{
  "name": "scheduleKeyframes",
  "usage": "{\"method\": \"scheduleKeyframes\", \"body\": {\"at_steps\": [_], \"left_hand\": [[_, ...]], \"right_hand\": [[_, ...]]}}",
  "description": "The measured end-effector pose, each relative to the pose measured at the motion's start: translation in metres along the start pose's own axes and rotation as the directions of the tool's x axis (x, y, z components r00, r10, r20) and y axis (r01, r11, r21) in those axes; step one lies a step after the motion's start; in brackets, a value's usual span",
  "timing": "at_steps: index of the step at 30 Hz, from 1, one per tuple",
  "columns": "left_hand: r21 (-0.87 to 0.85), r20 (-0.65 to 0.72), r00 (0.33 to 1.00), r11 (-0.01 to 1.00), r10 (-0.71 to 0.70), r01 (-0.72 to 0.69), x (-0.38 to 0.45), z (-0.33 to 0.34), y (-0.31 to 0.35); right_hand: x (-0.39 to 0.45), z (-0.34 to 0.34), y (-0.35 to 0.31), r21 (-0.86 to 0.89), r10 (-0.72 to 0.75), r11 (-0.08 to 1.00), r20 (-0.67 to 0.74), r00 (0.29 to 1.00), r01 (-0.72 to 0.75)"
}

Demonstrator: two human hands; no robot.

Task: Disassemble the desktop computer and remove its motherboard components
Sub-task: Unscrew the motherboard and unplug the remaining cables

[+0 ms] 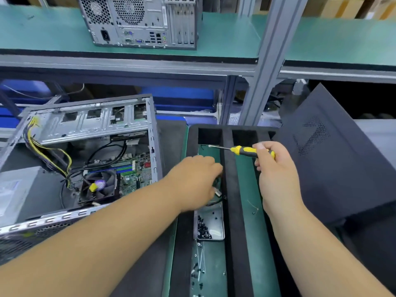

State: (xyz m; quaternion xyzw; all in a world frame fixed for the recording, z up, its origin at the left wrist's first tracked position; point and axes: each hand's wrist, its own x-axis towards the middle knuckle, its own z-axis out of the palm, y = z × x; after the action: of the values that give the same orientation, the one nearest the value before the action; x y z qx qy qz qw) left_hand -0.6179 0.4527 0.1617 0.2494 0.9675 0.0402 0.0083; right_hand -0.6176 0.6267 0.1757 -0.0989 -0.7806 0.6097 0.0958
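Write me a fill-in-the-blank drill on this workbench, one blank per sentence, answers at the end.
1. The right hand grips a yellow-and-black ____.
2. The small metal tin in the foam tray holds black ____.
3. The left hand reaches into the tray's ____ compartment.
4. The second computer stands on the ____ above the bench.

Answers: screwdriver; screws; left; shelf

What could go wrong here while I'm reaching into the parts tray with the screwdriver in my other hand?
The screwdriver in your right hand points its tip over the tray towards your left hand; a slip could jab it. Your left hand is reaching in just above the small metal tin of screws, so pulling back could knock it and scatter them. Loose screws already lie nearer you.
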Motion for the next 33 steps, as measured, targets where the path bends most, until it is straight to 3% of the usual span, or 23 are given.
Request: {"method": "scheduleKeyframes", "body": {"at_steps": [6,12,16,18,20,23,29,33], "left_hand": [[-0.230,-0.197,0.977,0.972,-0.087,0.041,-0.023,-0.039,-0.033],[-0.354,-0.321,0.927,0.933,-0.193,0.072,-0.065,-0.061,-0.099],[-0.374,-0.240,0.938,0.915,-0.251,0.149,-0.083,-0.054,-0.149],[-0.299,-0.109,0.969,0.937,-0.223,0.182,-0.086,-0.048,-0.167],[-0.213,0.033,0.991,0.968,-0.131,0.135,-0.086,-0.042,-0.179],[-0.142,0.224,0.974,0.990,0.026,0.006,-0.082,-0.033,-0.186],[-0.054,0.441,0.866,0.970,0.234,-0.235,-0.060,-0.018,-0.182],[-0.038,0.458,0.841,0.952,0.288,-0.305,-0.042,-0.013,-0.182]], "right_hand": [[-0.001,0.016,-0.014,0.021,-0.020,1.000,0.101,0.995,0.017],[-0.013,0.052,-0.053,-0.049,-0.160,0.983,0.231,0.960,0.176],[-0.031,0.083,-0.076,-0.168,-0.254,0.919,0.440,0.862,0.356],[-0.040,0.099,-0.086,-0.299,-0.256,0.805,0.603,0.756,0.512],[-0.048,0.117,-0.095,-0.435,-0.206,0.586,0.736,0.645,0.684],[-0.054,0.142,-0.101,-0.463,-0.146,0.305,0.841,0.521,0.832],[-0.054,0.170,-0.085,-0.470,0.063,-0.042,0.879,0.472,0.882],[-0.056,0.175,-0.075,-0.435,0.134,-0.152,0.880,0.455,0.887]]}}
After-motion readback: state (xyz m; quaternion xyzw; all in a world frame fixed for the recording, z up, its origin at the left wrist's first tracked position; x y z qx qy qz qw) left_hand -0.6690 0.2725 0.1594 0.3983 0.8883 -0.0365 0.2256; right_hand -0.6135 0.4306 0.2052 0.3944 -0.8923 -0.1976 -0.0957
